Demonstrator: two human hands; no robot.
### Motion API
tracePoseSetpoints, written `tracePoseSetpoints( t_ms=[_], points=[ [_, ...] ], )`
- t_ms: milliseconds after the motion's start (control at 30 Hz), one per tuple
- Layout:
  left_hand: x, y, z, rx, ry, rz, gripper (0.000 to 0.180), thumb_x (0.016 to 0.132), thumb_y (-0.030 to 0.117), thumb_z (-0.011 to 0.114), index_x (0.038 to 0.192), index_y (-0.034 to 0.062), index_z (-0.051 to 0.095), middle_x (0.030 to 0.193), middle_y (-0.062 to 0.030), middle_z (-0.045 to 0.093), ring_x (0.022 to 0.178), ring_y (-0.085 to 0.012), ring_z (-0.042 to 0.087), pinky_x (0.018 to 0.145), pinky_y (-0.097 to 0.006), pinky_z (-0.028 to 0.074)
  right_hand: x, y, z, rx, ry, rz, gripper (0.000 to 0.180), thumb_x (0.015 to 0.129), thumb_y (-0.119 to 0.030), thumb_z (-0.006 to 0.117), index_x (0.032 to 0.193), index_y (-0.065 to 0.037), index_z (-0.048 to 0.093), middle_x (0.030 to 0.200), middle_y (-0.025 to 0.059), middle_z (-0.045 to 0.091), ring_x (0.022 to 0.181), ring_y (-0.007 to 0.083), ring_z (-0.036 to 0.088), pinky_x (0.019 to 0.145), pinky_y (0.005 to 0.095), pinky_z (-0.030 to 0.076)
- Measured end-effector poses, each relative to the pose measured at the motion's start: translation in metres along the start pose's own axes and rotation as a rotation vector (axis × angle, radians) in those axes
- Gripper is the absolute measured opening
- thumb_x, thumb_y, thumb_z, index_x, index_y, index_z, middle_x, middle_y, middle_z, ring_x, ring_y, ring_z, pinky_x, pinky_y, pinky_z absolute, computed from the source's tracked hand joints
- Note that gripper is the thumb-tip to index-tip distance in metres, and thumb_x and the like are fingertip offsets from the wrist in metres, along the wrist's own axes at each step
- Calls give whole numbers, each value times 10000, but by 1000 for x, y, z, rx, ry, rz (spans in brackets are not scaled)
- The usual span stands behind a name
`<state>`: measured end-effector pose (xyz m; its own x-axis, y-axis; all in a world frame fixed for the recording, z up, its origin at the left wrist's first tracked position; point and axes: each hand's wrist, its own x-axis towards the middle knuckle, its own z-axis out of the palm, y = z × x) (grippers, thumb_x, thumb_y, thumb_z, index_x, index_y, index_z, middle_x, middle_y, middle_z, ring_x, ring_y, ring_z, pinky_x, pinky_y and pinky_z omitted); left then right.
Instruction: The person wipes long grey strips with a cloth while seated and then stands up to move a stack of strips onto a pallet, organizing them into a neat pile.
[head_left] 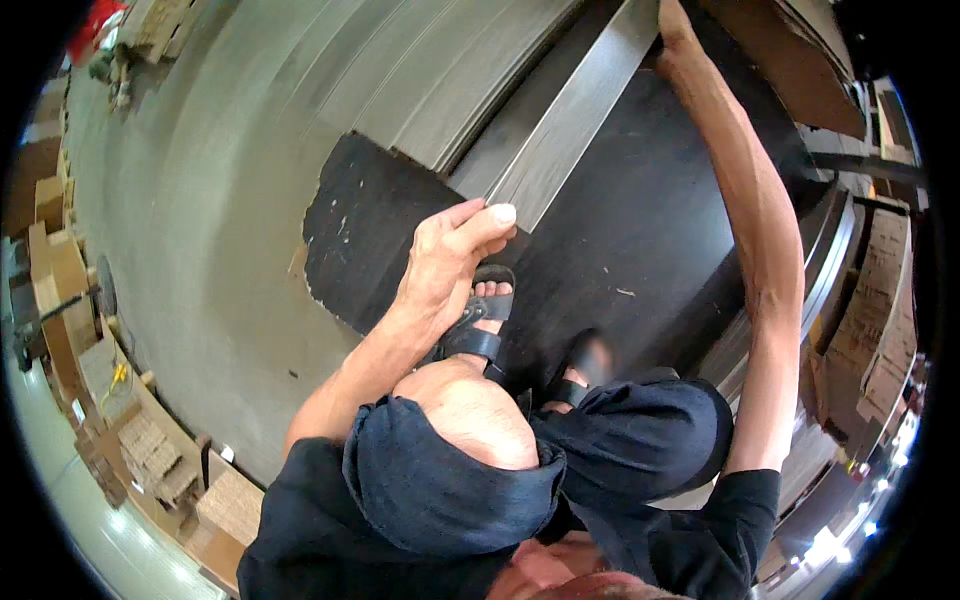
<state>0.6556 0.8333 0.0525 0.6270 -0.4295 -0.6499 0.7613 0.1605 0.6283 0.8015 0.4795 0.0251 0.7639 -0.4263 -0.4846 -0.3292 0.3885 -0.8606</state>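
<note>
While the left hand (450, 262) pinched the near end of a long grey metal strip (565, 125) between thumb and curled fingers, the right hand (672, 22) reached its far end — fingers cut off at the frame edge, grip impossible to tell. Raised slightly over the black board (610, 240), the strip seemed mid-lift — not yet carried off.

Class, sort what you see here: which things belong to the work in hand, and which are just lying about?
In hand:
- left hand gripping the near end of the metal strip
- right hand at the strip's far end
- black board underfoot

Lying about:
- cardboard boxes
- wooden pallets
</note>
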Motion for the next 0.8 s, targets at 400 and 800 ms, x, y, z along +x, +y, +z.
tracePoseSetpoints(
  t_ms=[400, 800],
  points=[
    [14, -11, -16, -284, 71, -6, 308, 816, 222, 760, 1021, 11, 666, 1004, -110, 638, 1014, -225, 583, 999, -389, 451, -4, 14, 14, -53, -28, 2, 900, 869, -759, 461, 1435, -60, 448, 1411, 196, 517, 1277, 349, 497, 1030, 583, 383],
    [18, -5, -36, -263, 138, 105, 258, 863, 199, 727, 997, -7, 653, 940, -92, 635, 926, -222, 613, 978, -408, 490, 4, 22, 41, -79, -68, -5, 962, 844, -775, 499, 1446, -27, 436, 1423, 206, 508, 1289, 339, 492, 1043, 554, 380]
  ],
)
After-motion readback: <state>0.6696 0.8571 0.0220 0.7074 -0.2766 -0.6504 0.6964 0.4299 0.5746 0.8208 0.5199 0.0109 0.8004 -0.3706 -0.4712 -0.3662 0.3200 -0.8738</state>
